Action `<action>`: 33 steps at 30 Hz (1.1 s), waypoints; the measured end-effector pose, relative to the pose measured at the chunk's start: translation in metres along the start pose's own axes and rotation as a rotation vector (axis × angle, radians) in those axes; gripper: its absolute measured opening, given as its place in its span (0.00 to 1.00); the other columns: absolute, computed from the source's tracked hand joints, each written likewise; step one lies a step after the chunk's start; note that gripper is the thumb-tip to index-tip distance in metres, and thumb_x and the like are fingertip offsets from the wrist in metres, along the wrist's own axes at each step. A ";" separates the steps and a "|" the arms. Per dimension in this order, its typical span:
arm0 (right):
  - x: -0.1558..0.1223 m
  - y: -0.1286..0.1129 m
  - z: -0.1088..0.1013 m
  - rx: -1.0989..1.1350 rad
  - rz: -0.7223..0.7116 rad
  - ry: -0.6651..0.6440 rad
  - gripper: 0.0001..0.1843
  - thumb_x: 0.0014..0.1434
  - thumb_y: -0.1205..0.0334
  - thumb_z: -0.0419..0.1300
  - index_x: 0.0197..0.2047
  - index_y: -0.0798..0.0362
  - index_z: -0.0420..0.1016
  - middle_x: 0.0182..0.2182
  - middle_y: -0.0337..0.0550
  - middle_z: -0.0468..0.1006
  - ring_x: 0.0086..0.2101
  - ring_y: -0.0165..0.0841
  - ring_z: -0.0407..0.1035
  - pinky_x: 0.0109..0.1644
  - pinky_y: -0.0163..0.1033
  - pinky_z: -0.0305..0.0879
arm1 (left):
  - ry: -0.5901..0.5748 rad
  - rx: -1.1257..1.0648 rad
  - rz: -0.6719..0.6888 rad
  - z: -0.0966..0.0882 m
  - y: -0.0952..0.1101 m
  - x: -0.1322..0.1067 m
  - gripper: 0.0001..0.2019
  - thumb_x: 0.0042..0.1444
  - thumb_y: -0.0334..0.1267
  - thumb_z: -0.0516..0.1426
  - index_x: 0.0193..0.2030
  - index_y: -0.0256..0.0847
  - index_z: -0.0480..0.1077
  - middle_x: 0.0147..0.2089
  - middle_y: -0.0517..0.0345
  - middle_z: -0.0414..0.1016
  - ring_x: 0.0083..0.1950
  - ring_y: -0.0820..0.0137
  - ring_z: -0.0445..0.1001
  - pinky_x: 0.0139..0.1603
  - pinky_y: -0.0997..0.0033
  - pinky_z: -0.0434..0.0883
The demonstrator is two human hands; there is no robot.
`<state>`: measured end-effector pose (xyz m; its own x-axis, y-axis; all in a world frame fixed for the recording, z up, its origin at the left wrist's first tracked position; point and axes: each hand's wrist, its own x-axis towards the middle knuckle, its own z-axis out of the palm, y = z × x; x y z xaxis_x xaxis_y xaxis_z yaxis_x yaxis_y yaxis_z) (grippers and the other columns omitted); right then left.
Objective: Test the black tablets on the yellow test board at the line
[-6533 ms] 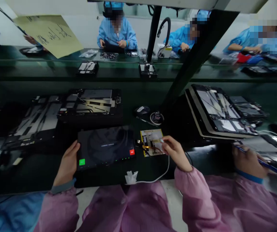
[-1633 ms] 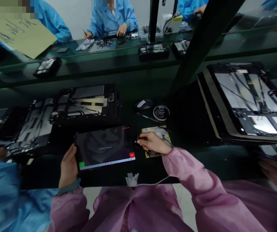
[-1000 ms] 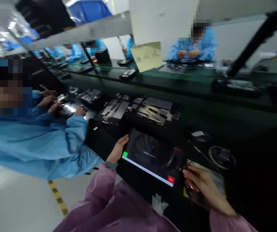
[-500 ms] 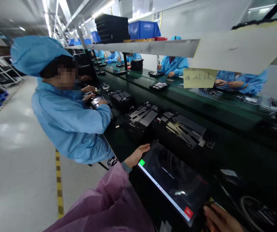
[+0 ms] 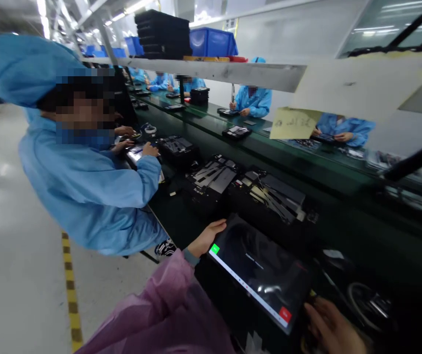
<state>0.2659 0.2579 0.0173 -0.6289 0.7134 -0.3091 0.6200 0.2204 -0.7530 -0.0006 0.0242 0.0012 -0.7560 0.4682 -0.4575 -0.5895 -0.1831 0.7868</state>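
Observation:
A tablet (image 5: 258, 270) is tilted toward me over the dark green bench, its screen lit with a mostly black picture. Along its near edge runs a white bar, with a green square at the left end and a red one at the right. My left hand (image 5: 208, 237) grips the tablet's left end, thumb on top along the corner. At the right end, my right hand (image 5: 330, 322) is closed with its fingers bent beside the tablet's edge. Something small, partly yellow, shows by those fingertips; the dark hides what it is.
Beyond the tablet stand two black stacks of flat parts, a nearer one (image 5: 277, 194) and a left one (image 5: 212, 177). A coiled cable (image 5: 367, 305) lies at right. A co-worker in blue (image 5: 89, 172) sits close on my left. A shelf (image 5: 218, 71) with hanging paper notes crosses above.
My view has turned slightly right, so the surroundings shift left in the picture. Both hands keep their places at the tablet's ends, and its screen looks the same.

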 end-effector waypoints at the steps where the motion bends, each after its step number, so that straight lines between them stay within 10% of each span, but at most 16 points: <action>1: -0.003 0.000 0.001 -0.018 -0.027 0.055 0.31 0.36 0.36 0.64 0.38 0.49 0.68 0.28 0.44 0.80 0.25 0.37 0.74 0.29 0.38 0.70 | 0.004 0.008 0.002 -0.001 0.000 -0.001 0.15 0.50 0.37 0.64 0.45 0.38 0.77 0.48 0.50 0.79 0.50 0.60 0.76 0.59 0.59 0.67; 12: -0.028 -0.013 0.017 -0.264 -0.418 0.177 0.15 0.59 0.50 0.52 0.40 0.50 0.73 0.33 0.44 0.76 0.26 0.33 0.69 0.35 0.39 0.66 | -0.005 0.044 0.032 -0.017 -0.013 0.007 0.21 0.47 0.41 0.67 0.48 0.38 0.76 0.55 0.48 0.76 0.59 0.58 0.71 0.62 0.61 0.64; 33: -0.027 -0.005 0.011 -0.341 -0.498 0.122 0.12 0.62 0.59 0.52 0.44 0.49 0.74 0.40 0.45 0.77 0.35 0.35 0.72 0.41 0.41 0.68 | 0.051 0.135 0.134 -0.011 -0.009 -0.002 0.12 0.53 0.35 0.61 0.45 0.39 0.77 0.53 0.51 0.77 0.61 0.59 0.69 0.65 0.61 0.63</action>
<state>0.2742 0.2301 0.0231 -0.8361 0.5362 0.1159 0.3930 0.7328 -0.5554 0.0030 0.0155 -0.0096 -0.8405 0.4021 -0.3631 -0.4420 -0.1214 0.8888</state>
